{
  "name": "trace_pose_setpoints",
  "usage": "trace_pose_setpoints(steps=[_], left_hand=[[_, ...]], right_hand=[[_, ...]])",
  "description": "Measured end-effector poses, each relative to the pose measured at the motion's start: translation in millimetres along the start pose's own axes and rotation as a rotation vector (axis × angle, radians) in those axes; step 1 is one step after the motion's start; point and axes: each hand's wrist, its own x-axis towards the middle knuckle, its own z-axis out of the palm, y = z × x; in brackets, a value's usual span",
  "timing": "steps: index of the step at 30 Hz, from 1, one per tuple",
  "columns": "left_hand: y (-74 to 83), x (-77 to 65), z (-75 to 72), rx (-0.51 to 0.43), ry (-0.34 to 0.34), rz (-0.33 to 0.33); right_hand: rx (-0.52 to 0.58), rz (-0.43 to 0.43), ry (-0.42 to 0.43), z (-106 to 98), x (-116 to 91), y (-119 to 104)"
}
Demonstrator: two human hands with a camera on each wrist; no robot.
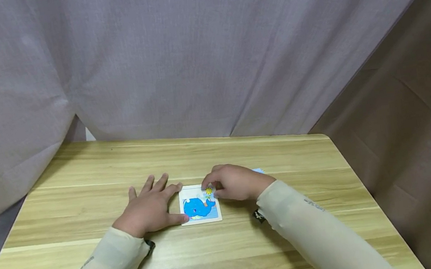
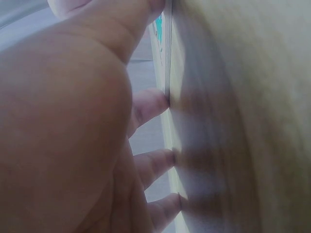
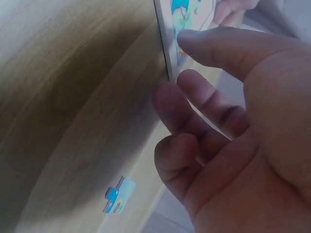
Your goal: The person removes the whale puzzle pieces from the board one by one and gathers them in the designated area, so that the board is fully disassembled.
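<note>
A jigsaw puzzle (image 1: 197, 208) in a white frame shows a blue whale; part of its upper left is bare white. My left hand (image 1: 148, 210) lies spread on the table, thumb on the puzzle's lower left corner and index fingertip at the upper left. The right hand (image 1: 238, 181) bends over the upper right corner, thumb and index finger pinching about a puzzle piece (image 1: 209, 191) with a yellow flower. In the right wrist view the thumb (image 3: 194, 42) overlaps the picture there, and the other fingers curl by the frame's edge.
A loose blue puzzle piece (image 3: 119, 195) lies on the wooden table (image 1: 200, 264) to the right, mostly hidden behind the right wrist in the head view. Grey curtain (image 1: 173, 58) hangs along the table's back edge, and a brown one (image 1: 415, 126) along the right.
</note>
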Motion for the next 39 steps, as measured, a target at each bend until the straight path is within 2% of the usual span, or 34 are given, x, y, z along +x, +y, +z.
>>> trace_pose_setpoints(steps=[10,18,25,32,39], left_hand=[[0.3,0.1,-1.5,-0.008,-0.001,-0.002],[0.4,-0.8,-3.2,-0.005,-0.004,0.000],[0.0,-0.7,-2.5,-0.001,-0.004,-0.003],[-0.4,-0.7,-1.8,-0.005,-0.003,-0.001],[-0.3,-0.9,-1.3,-0.003,0.004,0.004]], right_hand=[[-0.061,0.053,-0.018,0,4,-4],[-0.114,-0.025,-0.033,-6,7,-7],[-0.151,-0.019,-0.064,-6,12,-7],[-0.267,-0.022,-0.074,-7,14,-15],[-0.440,0.003,-0.124,-12,24,-32]])
